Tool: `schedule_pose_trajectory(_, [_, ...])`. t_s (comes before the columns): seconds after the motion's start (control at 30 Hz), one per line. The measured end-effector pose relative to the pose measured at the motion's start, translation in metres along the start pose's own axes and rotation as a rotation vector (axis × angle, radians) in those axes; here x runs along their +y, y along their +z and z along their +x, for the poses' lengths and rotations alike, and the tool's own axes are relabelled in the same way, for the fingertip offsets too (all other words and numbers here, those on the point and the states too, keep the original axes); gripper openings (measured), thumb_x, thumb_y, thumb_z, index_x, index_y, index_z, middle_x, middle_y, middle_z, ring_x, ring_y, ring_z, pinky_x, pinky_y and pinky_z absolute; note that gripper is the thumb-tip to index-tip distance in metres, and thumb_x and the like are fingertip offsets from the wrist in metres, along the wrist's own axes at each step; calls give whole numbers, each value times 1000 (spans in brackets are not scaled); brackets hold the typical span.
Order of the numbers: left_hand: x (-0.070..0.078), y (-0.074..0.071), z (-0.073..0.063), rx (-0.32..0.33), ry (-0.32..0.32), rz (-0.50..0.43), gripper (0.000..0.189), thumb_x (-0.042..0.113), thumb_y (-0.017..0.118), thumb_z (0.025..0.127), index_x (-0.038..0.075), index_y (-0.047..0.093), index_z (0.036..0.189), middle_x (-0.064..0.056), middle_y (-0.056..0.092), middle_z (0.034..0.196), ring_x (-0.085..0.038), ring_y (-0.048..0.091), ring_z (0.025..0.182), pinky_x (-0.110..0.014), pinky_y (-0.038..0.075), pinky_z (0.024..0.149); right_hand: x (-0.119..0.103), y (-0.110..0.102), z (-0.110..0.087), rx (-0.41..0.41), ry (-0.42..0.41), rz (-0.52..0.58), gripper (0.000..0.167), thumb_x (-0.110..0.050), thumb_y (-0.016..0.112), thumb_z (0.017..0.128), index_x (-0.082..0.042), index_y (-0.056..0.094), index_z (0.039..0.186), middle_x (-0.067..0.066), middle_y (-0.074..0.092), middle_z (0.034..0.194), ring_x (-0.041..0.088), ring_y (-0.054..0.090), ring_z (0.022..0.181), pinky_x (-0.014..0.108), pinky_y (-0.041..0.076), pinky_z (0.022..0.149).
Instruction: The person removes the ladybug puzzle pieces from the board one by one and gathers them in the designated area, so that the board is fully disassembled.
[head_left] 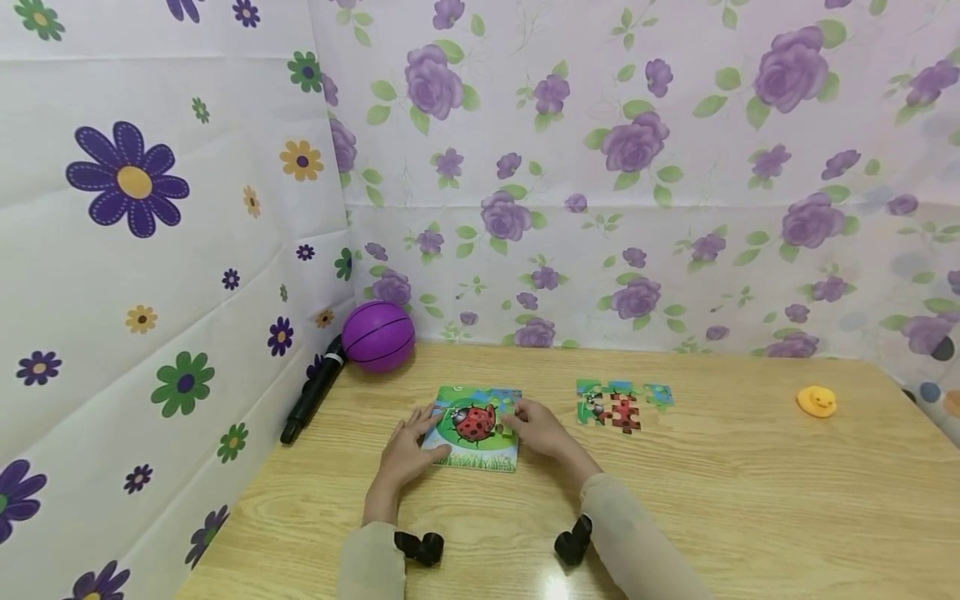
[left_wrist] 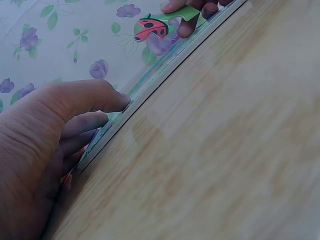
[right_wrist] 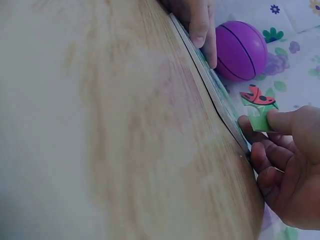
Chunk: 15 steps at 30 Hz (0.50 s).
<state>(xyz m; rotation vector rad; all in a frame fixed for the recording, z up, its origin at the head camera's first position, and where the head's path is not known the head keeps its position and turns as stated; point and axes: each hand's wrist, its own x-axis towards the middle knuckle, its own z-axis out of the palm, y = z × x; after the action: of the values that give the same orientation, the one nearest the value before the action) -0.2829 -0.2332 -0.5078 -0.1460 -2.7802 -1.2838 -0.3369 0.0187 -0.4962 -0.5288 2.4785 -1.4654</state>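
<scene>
A jigsaw puzzle board with a red ladybug on a green and blue picture lies flat on the table. My left hand rests on the board's left side, thumb and fingers spread apart. Between the thumb and fingers of my right hand is a puzzle piece, green with a red, black-spotted ladybug part. The right wrist view shows this piece tilted up above the board's right edge, with the other fingers curled beside that edge. Several loose puzzle pieces lie on the table to the right of the board.
At the back left, a purple ball sits beside a black stick-like object. A yellow rubber duck stands far right on the wooden table. Flower-printed sheets hang behind the table and along its left.
</scene>
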Motion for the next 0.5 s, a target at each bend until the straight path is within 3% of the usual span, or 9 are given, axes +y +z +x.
schedule_pose_trajectory(0.23, [1, 0, -1, -12, 7, -6, 65, 23, 72, 82, 7, 51, 142, -10, 34, 159, -34, 20, 151, -50, 5, 128, 7, -22, -6, 108, 54, 150, 20, -23, 61, 97, -3, 58, 94, 5, 56, 77, 15, 48, 63, 24, 41, 55])
schedule_pose_trajectory(0.33, [1, -3, -1, -7, 6, -6, 65, 22, 71, 82, 6, 51, 142, -10, 33, 159, -34, 19, 151, -51, 4, 128, 14, -43, -11, 189, 95, 187, 29, -25, 66, 93, -1, 61, 108, 10, 65, 88, 17, 56, 69, 26, 48, 58])
schedule_pose_trajectory(0.5, [0, -5, 1, -3, -1, 4, 65, 23, 72, 83, 10, 50, 143, -8, 32, 160, -32, 18, 152, -49, 3, 129, 36, -93, -29, 281, 156, 166, 49, -33, 67, 92, -3, 54, 128, 20, 70, 107, 18, 65, 80, 28, 57, 70])
